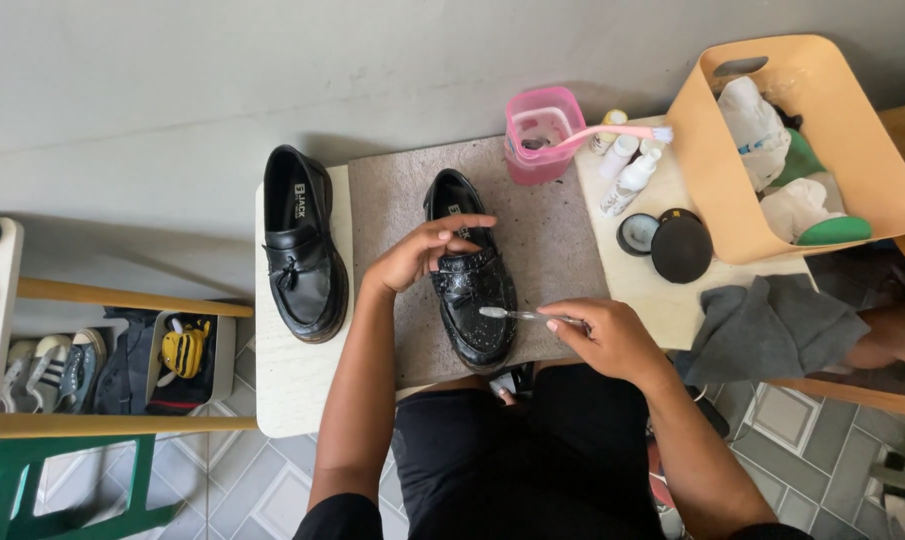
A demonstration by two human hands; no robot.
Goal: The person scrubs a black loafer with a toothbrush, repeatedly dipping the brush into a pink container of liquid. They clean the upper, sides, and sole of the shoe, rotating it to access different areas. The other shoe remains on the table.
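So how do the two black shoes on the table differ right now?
The shoe on the mat looks wet and glossy, while the shoe at the table's left edge looks dry. The left hand steadies the mat shoe and the right hand holds a toothbrush to its toe; the edge shoe lies untouched on bare tabletop. Both are black chunky-soled loafers, toes toward the person.
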